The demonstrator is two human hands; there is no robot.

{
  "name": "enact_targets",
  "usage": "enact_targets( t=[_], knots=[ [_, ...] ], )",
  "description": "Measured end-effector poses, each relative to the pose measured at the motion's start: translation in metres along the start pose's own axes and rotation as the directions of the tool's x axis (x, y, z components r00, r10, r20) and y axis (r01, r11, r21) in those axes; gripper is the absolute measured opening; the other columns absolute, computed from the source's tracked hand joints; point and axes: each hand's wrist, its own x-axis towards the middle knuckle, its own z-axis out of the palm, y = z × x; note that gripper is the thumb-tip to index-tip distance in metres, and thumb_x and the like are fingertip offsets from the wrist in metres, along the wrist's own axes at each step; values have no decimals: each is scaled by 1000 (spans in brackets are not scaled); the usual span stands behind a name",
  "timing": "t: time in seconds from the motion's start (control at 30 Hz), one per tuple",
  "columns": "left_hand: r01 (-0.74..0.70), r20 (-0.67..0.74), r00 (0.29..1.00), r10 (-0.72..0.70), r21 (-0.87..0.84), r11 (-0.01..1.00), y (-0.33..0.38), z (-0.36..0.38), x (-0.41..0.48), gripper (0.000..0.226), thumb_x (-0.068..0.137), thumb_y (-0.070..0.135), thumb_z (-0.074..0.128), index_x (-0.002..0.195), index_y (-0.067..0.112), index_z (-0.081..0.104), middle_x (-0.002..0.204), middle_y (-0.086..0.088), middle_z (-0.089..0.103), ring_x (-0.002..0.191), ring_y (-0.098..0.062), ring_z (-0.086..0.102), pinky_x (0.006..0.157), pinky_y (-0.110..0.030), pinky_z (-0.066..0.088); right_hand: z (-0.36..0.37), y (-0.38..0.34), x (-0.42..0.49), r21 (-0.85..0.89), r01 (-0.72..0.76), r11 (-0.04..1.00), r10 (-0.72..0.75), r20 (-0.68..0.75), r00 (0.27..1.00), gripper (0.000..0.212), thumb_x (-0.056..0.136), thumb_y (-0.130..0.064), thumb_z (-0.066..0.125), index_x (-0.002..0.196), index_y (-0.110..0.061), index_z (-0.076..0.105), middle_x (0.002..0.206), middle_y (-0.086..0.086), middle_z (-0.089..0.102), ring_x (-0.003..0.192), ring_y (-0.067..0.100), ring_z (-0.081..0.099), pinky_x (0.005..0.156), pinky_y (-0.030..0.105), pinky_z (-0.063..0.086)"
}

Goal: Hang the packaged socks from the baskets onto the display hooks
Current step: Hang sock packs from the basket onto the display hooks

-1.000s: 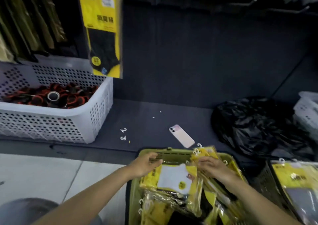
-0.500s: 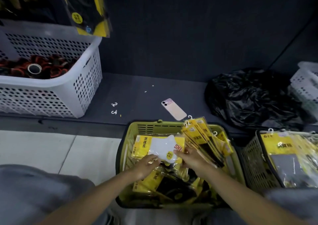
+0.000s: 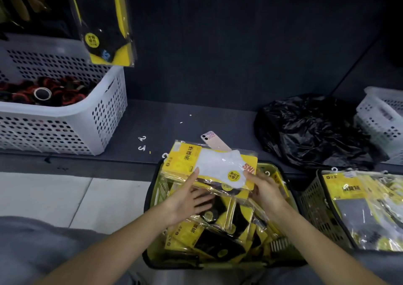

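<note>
Pointing hook (image 3: 165, 155) leftward, seemingly: sock pack (image 3: 214, 167), crosswise.

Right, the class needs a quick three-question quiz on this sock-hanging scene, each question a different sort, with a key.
1. True or false: the pink phone lies on the dark shelf, outside the green basket.
2. How many hands grip the lifted packet? A none, B one, C two.
3. What colour are the socks in the hanging packet at top left?
Key: 1 true. 2 C: left hand and right hand. 3 black.
</note>
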Motion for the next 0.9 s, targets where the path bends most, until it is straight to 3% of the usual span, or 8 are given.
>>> enact_targets(
  t=[0.07,0.13,0.2,0.3,0.43,0.53,0.7,0.9],
  knots=[
    [-146,-10,989,145,-23,989,15,12,-3,54,80,43,62,126,16,52,121,-8,66,109,-20,64,84,-32,56,8,-1,-5,42,2,999,-5,64,998,32,83,-27,68,112,-14,66,110,11,71,102,29,67,90,43,51],
    [-282,-63,959,278,-70,957,32,18,-9,42,84,26,63,122,10,56,108,-6,72,94,-16,70,71,-26,58,16,-5,-7,74,14,997,-25,154,988,50,77,-33,70,124,-17,61,116,6,69,108,26,65,96,45,50],
    [-371,-100,926,365,-50,927,51,21,-18,30,89,18,60,117,7,59,103,-4,73,91,-14,70,71,-26,58,25,-11,-8,65,63,996,-77,252,965,48,77,-32,67,122,-17,61,111,2,72,94,17,70,79,34,59],
    [-475,-137,866,481,73,877,81,26,-35,38,89,19,62,125,8,56,117,-3,67,109,-18,63,95,-35,50,44,-25,-11,-22,170,985,-156,290,944,40,76,-39,67,114,-27,60,93,-13,74,83,6,69,64,18,55],
    [-626,-118,718,686,320,711,130,29,-68,30,86,25,66,115,19,64,106,6,73,100,-10,68,73,-19,55,72,-60,0,-79,307,948,-283,225,932,75,71,-44,70,135,-20,39,119,-4,63,107,14,63,95,31,49],
    [-687,-91,598,797,455,567,174,26,-91,25,82,29,71,106,27,66,99,19,72,94,3,67,68,-6,48,103,-97,6,-94,455,886,-427,221,877,61,84,-30,66,138,-20,37,131,-2,52,116,10,53,91,17,44],
    [-717,-123,485,866,511,474,221,12,-114,71,53,46,83,116,20,64,108,8,72,99,-8,68,87,-26,50,176,-149,4,-103,657,747,-610,286,739,34,85,-25,67,117,-22,55,110,-12,62,97,-4,61,77,9,49],
    [-693,-105,488,867,557,458,247,-26,-129,46,57,39,84,99,25,70,93,11,75,82,-2,71,58,-9,50,249,-170,8,9,631,776,-591,359,722,15,87,-18,66,98,-7,64,94,8,73,85,23,72,70,37,59]
  ],
)
